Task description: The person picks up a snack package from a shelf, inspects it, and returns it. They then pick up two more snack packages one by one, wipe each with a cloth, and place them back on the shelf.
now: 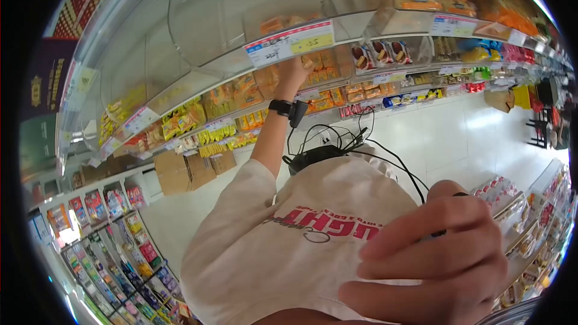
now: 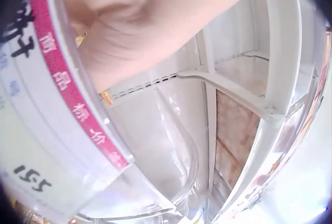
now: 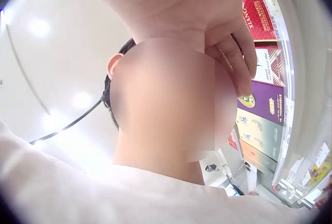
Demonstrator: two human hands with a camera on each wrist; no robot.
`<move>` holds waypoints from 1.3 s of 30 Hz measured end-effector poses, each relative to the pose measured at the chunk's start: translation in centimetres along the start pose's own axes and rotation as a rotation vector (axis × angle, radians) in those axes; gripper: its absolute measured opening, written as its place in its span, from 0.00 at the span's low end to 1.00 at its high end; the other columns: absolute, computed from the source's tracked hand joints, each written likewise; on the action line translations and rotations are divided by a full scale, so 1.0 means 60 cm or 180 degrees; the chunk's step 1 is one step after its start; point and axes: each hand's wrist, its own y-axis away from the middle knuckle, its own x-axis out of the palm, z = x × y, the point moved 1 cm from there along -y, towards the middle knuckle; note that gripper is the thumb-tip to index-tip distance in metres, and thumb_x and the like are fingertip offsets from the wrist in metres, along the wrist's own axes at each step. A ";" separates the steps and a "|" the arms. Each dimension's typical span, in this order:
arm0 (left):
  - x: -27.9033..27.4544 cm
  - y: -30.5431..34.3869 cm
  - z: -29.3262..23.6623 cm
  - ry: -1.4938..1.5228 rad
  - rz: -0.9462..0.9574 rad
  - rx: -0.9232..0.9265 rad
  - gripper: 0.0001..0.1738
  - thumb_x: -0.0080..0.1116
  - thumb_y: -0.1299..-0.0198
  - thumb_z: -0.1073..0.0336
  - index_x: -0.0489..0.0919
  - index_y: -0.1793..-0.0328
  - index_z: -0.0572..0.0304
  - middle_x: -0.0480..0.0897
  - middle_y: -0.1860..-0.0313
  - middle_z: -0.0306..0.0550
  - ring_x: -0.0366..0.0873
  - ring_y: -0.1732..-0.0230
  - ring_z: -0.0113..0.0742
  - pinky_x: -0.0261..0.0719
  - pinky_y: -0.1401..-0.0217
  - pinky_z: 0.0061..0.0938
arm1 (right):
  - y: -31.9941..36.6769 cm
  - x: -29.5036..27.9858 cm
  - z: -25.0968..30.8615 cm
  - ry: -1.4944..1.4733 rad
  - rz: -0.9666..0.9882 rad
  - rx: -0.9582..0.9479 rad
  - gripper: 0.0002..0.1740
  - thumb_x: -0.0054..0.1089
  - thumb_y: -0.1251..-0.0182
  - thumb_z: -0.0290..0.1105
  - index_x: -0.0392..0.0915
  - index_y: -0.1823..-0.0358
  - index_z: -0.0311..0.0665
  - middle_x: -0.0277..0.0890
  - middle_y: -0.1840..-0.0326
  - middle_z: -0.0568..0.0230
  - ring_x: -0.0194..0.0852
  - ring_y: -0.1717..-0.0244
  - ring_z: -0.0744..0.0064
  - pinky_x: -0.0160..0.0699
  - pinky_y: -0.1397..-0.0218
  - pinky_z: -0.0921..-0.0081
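Observation:
My left hand (image 1: 293, 75), with a black strap and camera (image 1: 289, 110) at its wrist, reaches into a shelf bin under a price label (image 1: 289, 43). Orange-wrapped snack packets (image 1: 325, 67) lie around its fingers. In the left wrist view the label's edge hides those fingers, so I cannot tell whether they grip a packet. Close to the head camera, my right hand (image 1: 445, 259) is raised with its fingers loosely bent and apart. The right wrist view shows the right palm (image 3: 176, 6) up before the person's blurred face, with nothing seen in it.
Clear plastic bin dividers (image 2: 187, 151) stand beside the left hand. Lower shelves carry yellow packets (image 1: 183, 117) and chocolate pie packs (image 1: 382, 54). A cardboard box (image 1: 180, 171) sits on the floor. Black cables (image 1: 391, 150) hang at the chest. Purple gift boxes (image 3: 267, 102) line another shelf.

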 end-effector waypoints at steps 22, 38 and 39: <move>-0.341 0.042 -0.262 0.1618 0.1665 -0.0356 0.41 0.75 0.44 0.71 0.73 0.22 0.52 0.77 0.25 0.51 0.79 0.30 0.50 0.84 0.39 0.37 | -0.048 -0.271 -0.174 -0.0589 0.1922 -0.0499 0.11 0.66 0.28 0.32 0.85 0.51 0.32 0.85 0.61 0.53 0.86 0.61 0.54 0.84 0.58 0.58; -0.460 -0.052 -0.551 0.1698 -0.1228 0.1219 0.39 0.89 0.59 0.74 0.76 0.40 0.58 0.81 0.35 0.59 0.88 0.45 0.52 0.86 0.48 0.37 | -0.088 -0.389 -0.294 0.0428 0.1880 0.0816 0.47 0.74 0.40 0.19 0.64 0.18 0.32 0.82 0.48 0.57 0.85 0.56 0.69 0.87 0.50 0.71; -0.467 -0.047 -0.551 0.1924 -0.1374 0.1385 0.36 0.90 0.60 0.74 0.77 0.46 0.57 0.83 0.40 0.59 0.88 0.47 0.54 0.86 0.50 0.39 | -0.093 -0.396 -0.296 0.0469 0.1754 0.0910 0.46 0.73 0.41 0.18 0.65 0.19 0.30 0.83 0.50 0.59 0.84 0.56 0.72 0.86 0.48 0.73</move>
